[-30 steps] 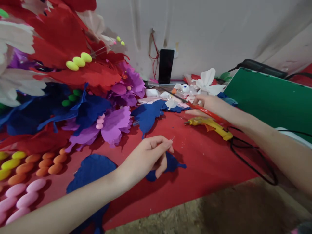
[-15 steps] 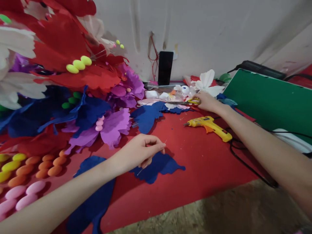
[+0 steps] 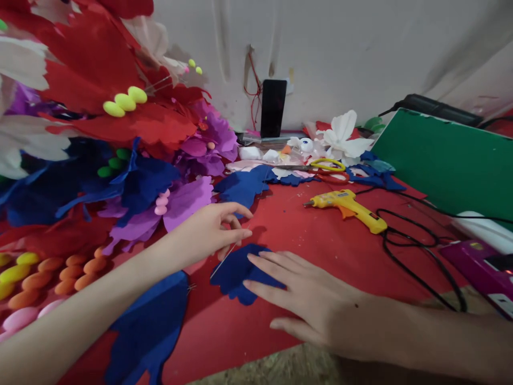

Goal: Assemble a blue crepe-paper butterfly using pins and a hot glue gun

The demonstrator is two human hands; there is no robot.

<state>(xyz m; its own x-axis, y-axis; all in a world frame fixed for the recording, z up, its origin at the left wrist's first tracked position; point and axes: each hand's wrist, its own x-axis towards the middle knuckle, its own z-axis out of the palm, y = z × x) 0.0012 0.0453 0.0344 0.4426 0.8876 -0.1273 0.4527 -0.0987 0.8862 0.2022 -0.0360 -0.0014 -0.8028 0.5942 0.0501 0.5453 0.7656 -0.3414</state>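
My left hand (image 3: 210,230) is closed loosely around a thin wire (image 3: 224,263), its index finger and thumb a little apart. The wire slants down over the left edge of a dark blue butterfly-shaped cutout (image 3: 239,275), which looks like felt or cloth. My right hand (image 3: 304,291) lies over the right part of that cutout, fingers spread and holding nothing, covering some of it. A larger blue cutout (image 3: 150,321) rests below my left forearm. Behind my hands lies another blue cutout (image 3: 242,184), near yellow- and red-handled scissors (image 3: 328,167).
A yellow glue gun (image 3: 347,207) with a looping black cord lies on the red tabletop (image 3: 288,342). Big red, blue and purple fabric butterflies (image 3: 120,128) crowd the left, above rows of orange foam beads (image 3: 38,279). A green board (image 3: 444,160) and a phone (image 3: 273,108) stand behind.
My right hand has left the scissors' handles and come down onto the blue cutout. My left hand has shifted left and up, its fingers loosening. The scissors stay at the back.
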